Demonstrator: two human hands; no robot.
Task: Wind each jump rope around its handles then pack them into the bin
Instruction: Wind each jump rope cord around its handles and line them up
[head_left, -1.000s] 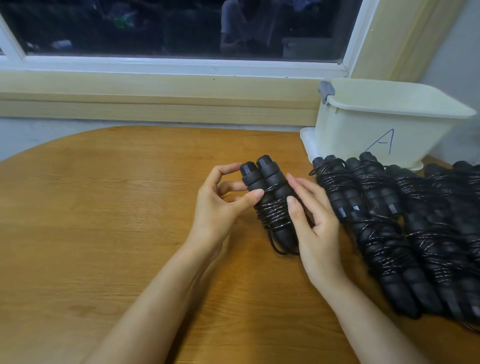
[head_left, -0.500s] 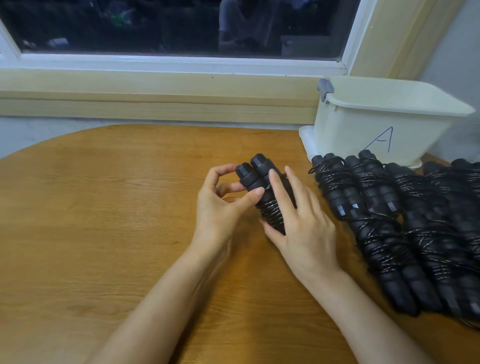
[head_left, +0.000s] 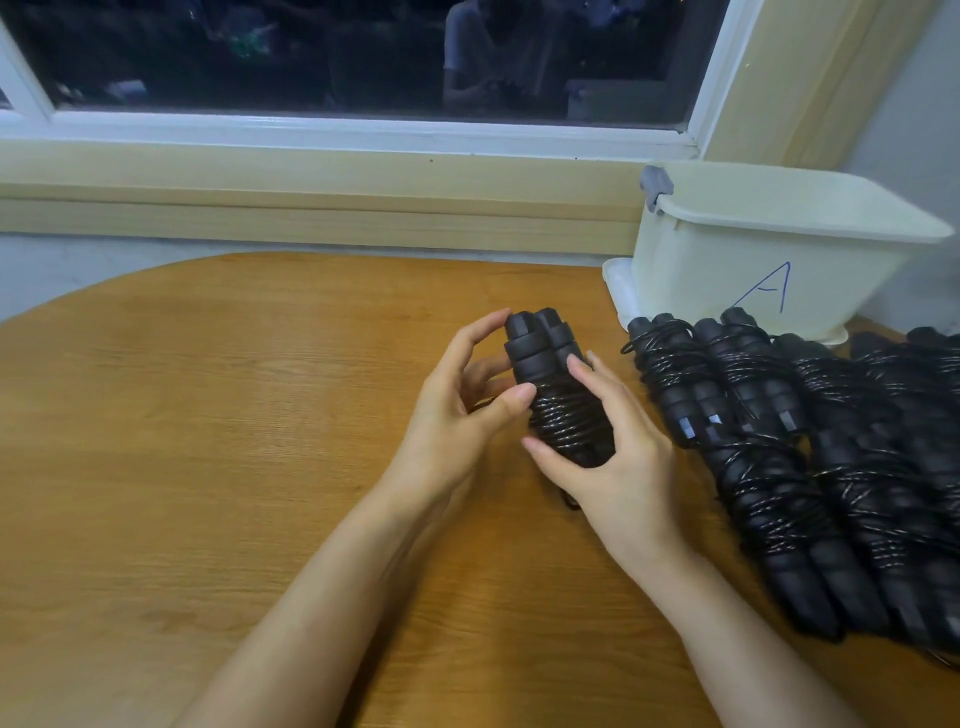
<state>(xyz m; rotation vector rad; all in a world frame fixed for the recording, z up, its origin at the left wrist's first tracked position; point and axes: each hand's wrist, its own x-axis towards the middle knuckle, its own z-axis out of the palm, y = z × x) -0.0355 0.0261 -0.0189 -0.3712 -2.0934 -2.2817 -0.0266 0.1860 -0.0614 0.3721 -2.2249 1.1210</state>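
Compared with half a second before: right hand (head_left: 618, 462) shifted lower on the bundle, fingers no longer draped across the handle tops; bundle tipped more upright. Wound jump rope (head_left: 558, 400) held just above the wooden worktop (head_left: 208, 415), between both hands, near the middle of the view. Two black handles (head_left: 537, 343) pressed side by side, caps pointing away toward the window (head_left: 363, 57); black cord (head_left: 569, 421) coiled tightly around their lower half. Left hand (head_left: 457, 415) curled around the left side, thumb laid on the coils, index fingertip near the top cap. Right-hand fingers (head_left: 584, 371) closed on the right side of the bundle, thumb under the coils. Small loop of cord seen below the right hand, touching the worktop. Row of already wound jump ropes (head_left: 779, 452) laid side by side to the right, overlapping one another. Cream plastic bin (head_left: 737, 270) marked with a blue letter A stood behind that row, at the far right edge by the windowsill (head_left: 311, 176); interior not visible.
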